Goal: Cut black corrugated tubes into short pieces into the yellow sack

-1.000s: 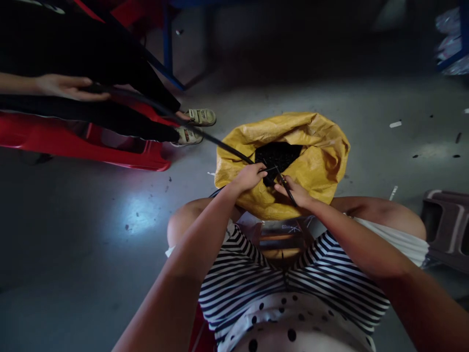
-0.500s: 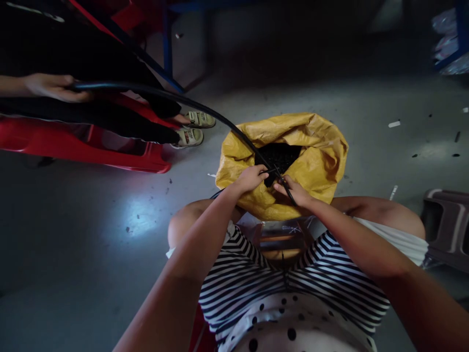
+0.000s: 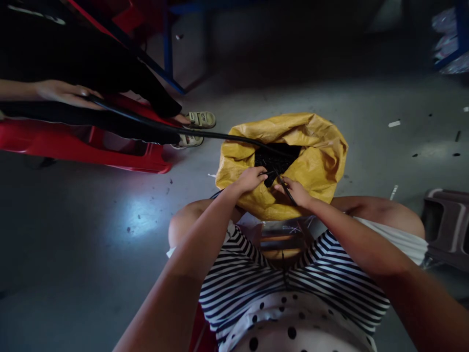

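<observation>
Between my knees stands a yellow sack [image 3: 322, 168] with its rim rolled down and dark, thin pieces [image 3: 271, 159] inside. My left hand [image 3: 252, 179] is closed over the sack's near left rim, pinching a thin black piece. Across the opening, my right hand [image 3: 295, 191] is closed round a slim dark tool [image 3: 287, 192], which looks like scissors or a cutter; its tip points toward the left fingertips. A long black cable [image 3: 216, 135] runs from another person's hand [image 3: 69, 93] at the left to the sack's opening, where its end is hard to see.
The other person's dark-clothed legs and shoes [image 3: 201, 120] are at the left, beside a red plastic stool [image 3: 84, 149]. Blue metal legs [image 3: 167, 54] stand behind. A brown stool [image 3: 449, 227] is at the right. Small scraps lie on the grey floor.
The long cable has swung away from my right hand and now lies flatter across the back of the opening. The other person's hand has shifted right and slightly down. My hands are nearly unmoved.
</observation>
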{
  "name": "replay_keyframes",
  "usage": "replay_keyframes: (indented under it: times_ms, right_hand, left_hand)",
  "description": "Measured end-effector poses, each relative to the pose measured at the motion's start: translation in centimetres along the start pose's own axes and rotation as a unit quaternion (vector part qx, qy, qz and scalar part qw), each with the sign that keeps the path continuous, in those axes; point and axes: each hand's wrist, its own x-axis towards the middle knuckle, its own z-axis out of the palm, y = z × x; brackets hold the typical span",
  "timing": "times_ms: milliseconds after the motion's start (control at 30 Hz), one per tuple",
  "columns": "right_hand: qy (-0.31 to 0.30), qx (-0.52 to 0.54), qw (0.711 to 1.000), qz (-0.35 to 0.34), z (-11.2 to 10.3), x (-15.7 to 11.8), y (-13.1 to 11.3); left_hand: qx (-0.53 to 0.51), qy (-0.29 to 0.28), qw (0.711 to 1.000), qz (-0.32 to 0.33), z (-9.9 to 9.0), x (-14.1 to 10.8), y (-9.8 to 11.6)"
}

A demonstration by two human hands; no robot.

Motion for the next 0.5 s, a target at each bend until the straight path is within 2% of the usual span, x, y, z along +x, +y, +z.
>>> replay_keyframes:
  times_ms: [200,333,433,500]
  right_hand:
    - [0.001,-0.018,1.000,0.001,0.5,0.3,1.0]
    - [0.007,0.008,1.000,-0.003,0.7,0.3,1.1]
    - [0.047,0.065,0.997,-0.006,0.6,0.5,0.9]
    - [0.071,0.147,0.987,0.004,0.3,0.7,0.6]
  left_hand:
    - [-0.028,-0.008,0.999,-0.021,0.8,0.4,-1.0]
    - [-0.041,-0.009,0.999,-0.028,0.9,0.5,-1.5]
    - [-0.032,-0.007,0.999,-0.017,0.7,0.3,-1.2]
    - [-0.029,-0.021,0.999,0.012,0.8,0.1,-0.5]
